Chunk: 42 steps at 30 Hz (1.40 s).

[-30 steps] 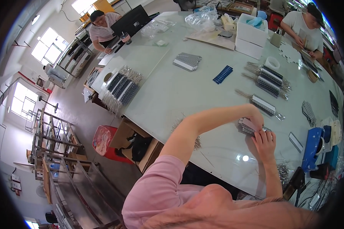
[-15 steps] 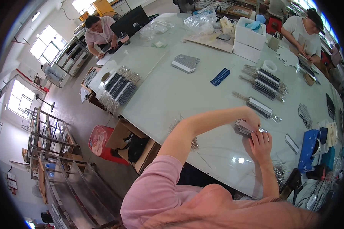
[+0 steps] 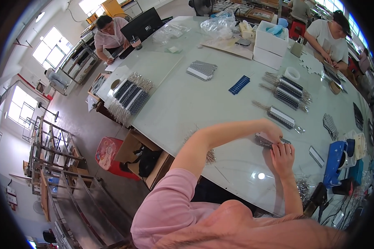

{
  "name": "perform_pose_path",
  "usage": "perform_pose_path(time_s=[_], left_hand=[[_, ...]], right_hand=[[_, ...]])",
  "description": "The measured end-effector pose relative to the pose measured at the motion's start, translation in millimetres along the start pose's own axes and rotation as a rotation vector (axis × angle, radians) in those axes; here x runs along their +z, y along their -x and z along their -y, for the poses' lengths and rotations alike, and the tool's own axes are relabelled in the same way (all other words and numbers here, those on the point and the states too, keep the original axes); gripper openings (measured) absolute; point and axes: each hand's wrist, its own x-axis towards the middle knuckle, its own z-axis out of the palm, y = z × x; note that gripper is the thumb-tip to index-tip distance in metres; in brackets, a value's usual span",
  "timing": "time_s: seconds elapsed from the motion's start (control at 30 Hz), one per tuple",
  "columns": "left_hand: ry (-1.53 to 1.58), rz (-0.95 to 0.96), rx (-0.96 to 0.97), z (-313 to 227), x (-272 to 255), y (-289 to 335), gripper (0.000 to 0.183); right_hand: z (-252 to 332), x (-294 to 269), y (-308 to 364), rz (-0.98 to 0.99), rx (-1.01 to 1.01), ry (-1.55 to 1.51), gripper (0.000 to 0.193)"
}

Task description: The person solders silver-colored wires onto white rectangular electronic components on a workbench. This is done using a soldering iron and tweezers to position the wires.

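Observation:
Both my hands meet over a small stack of grey strips (image 3: 262,140) on the pale glass-topped table (image 3: 220,112). My left hand (image 3: 272,130) reaches across from the left and closes on the top of the stack, its fingertips bent down and partly hidden. From the near side, my right hand (image 3: 283,157) grips the stack's right end with bent fingers. Just beyond lies a bundle of dark strips with thin wire ends (image 3: 281,117). A single pale strip (image 3: 316,156) rests to the right of my right hand.
Loose wires (image 3: 210,155) lie under my left forearm, more wires (image 3: 303,189) by my right. Wired bundles (image 3: 131,96), grey plates (image 3: 202,70) and a blue grid piece (image 3: 239,84) sit farther off. A blue device (image 3: 335,164) stands right; two people work across the table.
Both hands stay at the stack, with only slight shifts of the fingers. The person at the far left has moved the head a little.

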Motion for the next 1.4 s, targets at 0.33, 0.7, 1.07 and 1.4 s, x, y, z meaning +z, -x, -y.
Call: perform_pose_path(time_s=[0.33,0.7,1.07,1.4], left_hand=[[-0.027,-0.124,0.061,4.3,-10.8,-12.4,0.046],[0.020,-0.376,0.161,-5.9,10.5,-2.8,0.042],[-0.083,-0.347,0.100,3.8,4.1,15.8,0.035],[0.028,-0.435,0.168,-2.7,12.9,12.7,0.035]], right_hand=[[-5.2,7.6,-9.9,-0.007,0.075,0.021,0.030],[-3.7,0.3,2.7,0.014,0.078,0.036,0.028],[-3.7,11.7,-15.2,-0.047,0.067,0.091,0.019],[-2.1,5.3,-3.1,0.006,0.100,0.096,0.023]])
